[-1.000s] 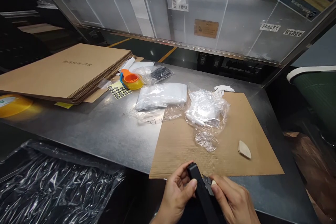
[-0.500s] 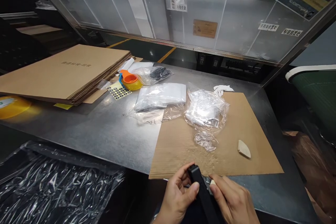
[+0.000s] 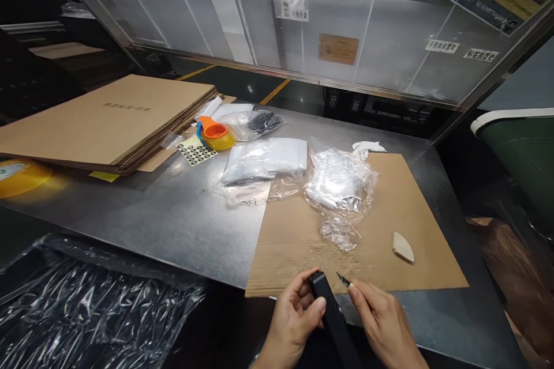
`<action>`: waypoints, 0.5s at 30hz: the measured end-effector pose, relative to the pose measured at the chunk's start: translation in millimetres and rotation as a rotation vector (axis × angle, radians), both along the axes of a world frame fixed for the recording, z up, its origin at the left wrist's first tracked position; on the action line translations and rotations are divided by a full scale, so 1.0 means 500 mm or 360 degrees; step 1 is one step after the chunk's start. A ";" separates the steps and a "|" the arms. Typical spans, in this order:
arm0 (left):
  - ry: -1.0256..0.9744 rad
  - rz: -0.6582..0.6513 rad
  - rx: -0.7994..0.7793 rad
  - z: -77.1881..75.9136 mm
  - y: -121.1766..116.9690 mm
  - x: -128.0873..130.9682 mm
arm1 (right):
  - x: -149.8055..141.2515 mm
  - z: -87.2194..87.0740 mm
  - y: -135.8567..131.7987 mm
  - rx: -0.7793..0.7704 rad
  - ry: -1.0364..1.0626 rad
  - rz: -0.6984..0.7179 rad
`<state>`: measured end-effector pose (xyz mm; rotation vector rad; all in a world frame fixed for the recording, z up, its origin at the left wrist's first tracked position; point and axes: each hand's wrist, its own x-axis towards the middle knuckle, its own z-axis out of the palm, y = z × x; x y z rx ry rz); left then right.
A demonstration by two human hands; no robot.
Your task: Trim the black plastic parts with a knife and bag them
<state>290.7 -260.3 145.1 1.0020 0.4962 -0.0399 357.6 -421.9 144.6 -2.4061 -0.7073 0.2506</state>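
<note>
My left hand (image 3: 293, 317) grips the top end of a long black flat object (image 3: 331, 314) at the near edge of the steel table (image 3: 173, 213). My right hand (image 3: 381, 323) is beside it on the right, pinching a small thin blade (image 3: 343, 281) that points up and left, a little apart from the black object. Both hands hover over the near edge of a brown cardboard sheet (image 3: 389, 207). On that sheet lie crumpled clear plastic bags (image 3: 340, 184) and a small beige wedge (image 3: 403, 246).
A stack of flat cardboard (image 3: 108, 118) lies at the left. Beside it are an orange and yellow tape roll (image 3: 215, 132), a sheet of black dot stickers (image 3: 197, 150), and white bagged packs (image 3: 264, 158). Clear plastic film (image 3: 86, 311) hangs below left. A clear panel (image 3: 346, 23) closes the back.
My right hand has drawn slightly right, away from the black object, so the small blade tip now shows clear of it. The left hand keeps its grip.
</note>
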 end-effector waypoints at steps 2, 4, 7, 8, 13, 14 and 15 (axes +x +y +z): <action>0.0050 0.0036 -0.0044 -0.001 -0.002 0.005 | 0.011 -0.010 -0.003 -0.0072 -0.0004 -0.0053; 0.0124 0.0104 -0.0124 -0.005 -0.006 0.010 | 0.026 -0.029 -0.010 -0.0232 -0.0126 -0.0116; 0.0218 0.0188 -0.0308 -0.025 -0.011 0.020 | 0.056 -0.072 -0.027 -0.0536 -0.0489 -0.0263; 0.0256 0.0209 -0.0359 -0.034 -0.012 0.023 | 0.067 -0.088 -0.033 -0.0605 -0.0594 -0.0309; 0.0481 0.0436 -0.0431 -0.099 -0.016 0.038 | 0.114 -0.143 -0.052 -0.0698 -0.0864 -0.0362; 0.0513 0.0473 -0.0434 -0.113 -0.017 0.040 | 0.121 -0.149 -0.054 -0.0701 -0.0909 -0.0355; 0.0545 0.0499 -0.0450 -0.127 -0.018 0.041 | 0.128 -0.153 -0.055 -0.0701 -0.0951 -0.0347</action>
